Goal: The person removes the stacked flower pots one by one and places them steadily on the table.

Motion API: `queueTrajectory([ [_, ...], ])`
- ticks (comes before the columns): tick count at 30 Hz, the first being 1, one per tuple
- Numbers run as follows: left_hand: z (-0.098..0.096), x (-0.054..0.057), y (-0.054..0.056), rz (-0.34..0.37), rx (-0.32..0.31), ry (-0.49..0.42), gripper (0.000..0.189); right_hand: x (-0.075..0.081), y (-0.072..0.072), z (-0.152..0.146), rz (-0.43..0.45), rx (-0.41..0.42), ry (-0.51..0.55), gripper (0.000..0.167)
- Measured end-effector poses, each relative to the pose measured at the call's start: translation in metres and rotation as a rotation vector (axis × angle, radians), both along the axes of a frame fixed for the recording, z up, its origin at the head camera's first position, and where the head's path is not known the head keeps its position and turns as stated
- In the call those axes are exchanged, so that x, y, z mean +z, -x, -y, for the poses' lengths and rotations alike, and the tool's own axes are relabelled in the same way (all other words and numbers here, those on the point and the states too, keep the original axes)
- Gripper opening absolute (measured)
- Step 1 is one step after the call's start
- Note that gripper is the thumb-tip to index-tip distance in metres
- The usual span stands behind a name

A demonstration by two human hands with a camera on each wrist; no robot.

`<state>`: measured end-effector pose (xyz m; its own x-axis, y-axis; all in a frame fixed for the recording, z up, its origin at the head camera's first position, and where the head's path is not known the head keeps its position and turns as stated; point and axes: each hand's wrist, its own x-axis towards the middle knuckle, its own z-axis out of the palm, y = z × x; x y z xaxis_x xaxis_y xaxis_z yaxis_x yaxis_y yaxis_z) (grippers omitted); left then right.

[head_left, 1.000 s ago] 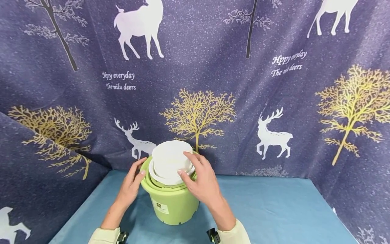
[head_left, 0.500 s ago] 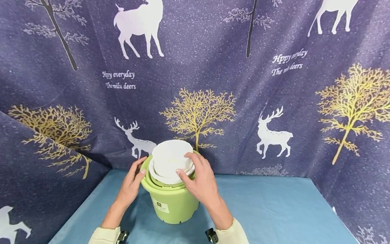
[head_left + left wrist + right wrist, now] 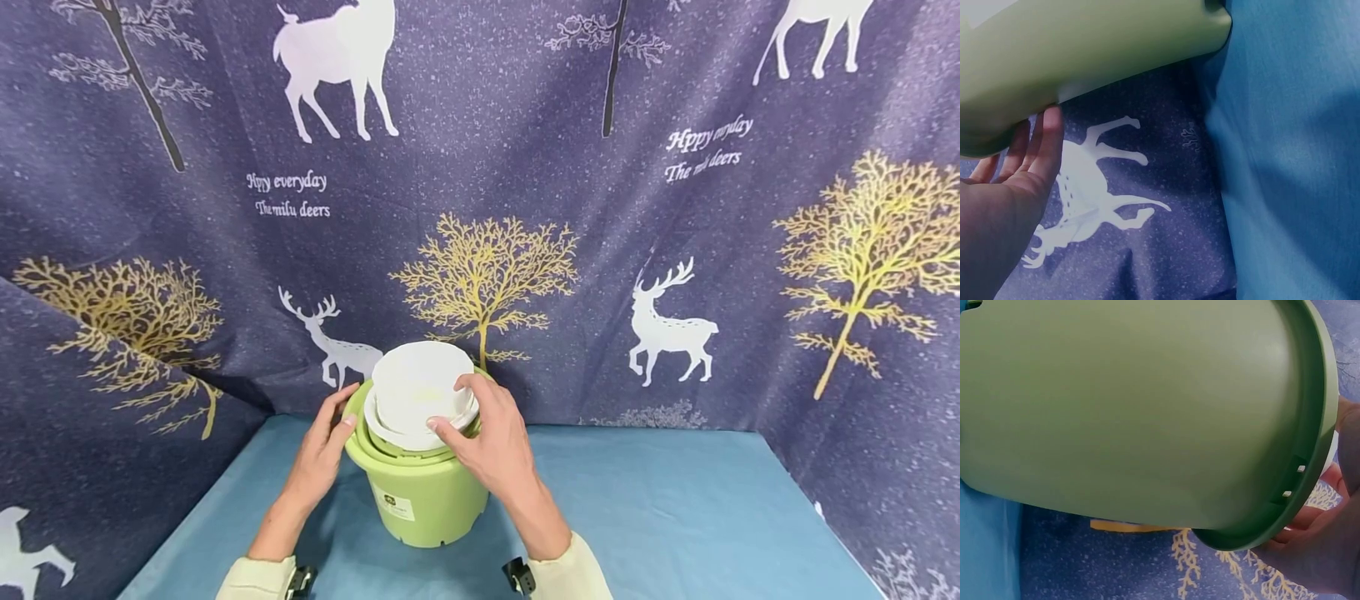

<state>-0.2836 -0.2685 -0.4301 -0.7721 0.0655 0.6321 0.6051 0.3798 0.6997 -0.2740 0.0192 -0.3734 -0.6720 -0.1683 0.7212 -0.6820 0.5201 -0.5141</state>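
Observation:
A green flower pot [image 3: 431, 512] with a label stands on the blue cloth, its wide rim upward. Nested in its mouth are white pots: a lower one with a broad rim [image 3: 396, 437] and a taller white pot [image 3: 412, 379] rising from it. My left hand [image 3: 318, 454] grips the green rim at the left, thumb on top. In the left wrist view, the left fingers [image 3: 1052, 128] lie against the green wall. My right hand [image 3: 497, 442] pinches the upper white pot at its right side, thumb in front. From the right wrist, the green pot's wall [image 3: 1135, 412] hides most of the white pots.
Blue cloth [image 3: 675, 517] covers the table. Behind it and at the sides hangs a dark blue curtain [image 3: 517, 167] printed with deer and trees, close behind the pots. A dark wrist strap [image 3: 519, 575] shows at the right sleeve.
The right thumb has slid slightly left across the front of the upper white pot. Both hands otherwise keep their places, and the head view has shifted a little.

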Motion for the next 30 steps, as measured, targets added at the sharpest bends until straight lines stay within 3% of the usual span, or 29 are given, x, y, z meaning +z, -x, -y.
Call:
queueTrajectory([
  [17,0.0012,-0.0006,0.0021,0.021,-0.007,-0.008,0.047,-0.0007,0.005,0.0013,-0.108,0.011,0.021,0.047],
  [26,-0.001,0.002,-0.0012,0.016,0.007,-0.02,0.047,0.0003,0.0038,0.0022,-0.102,0.013,0.033,0.046],
  [30,-0.0027,0.003,-0.0025,0.024,-0.019,-0.028,0.047,0.0005,0.0022,0.0013,-0.139,-0.002,0.047,0.048],
])
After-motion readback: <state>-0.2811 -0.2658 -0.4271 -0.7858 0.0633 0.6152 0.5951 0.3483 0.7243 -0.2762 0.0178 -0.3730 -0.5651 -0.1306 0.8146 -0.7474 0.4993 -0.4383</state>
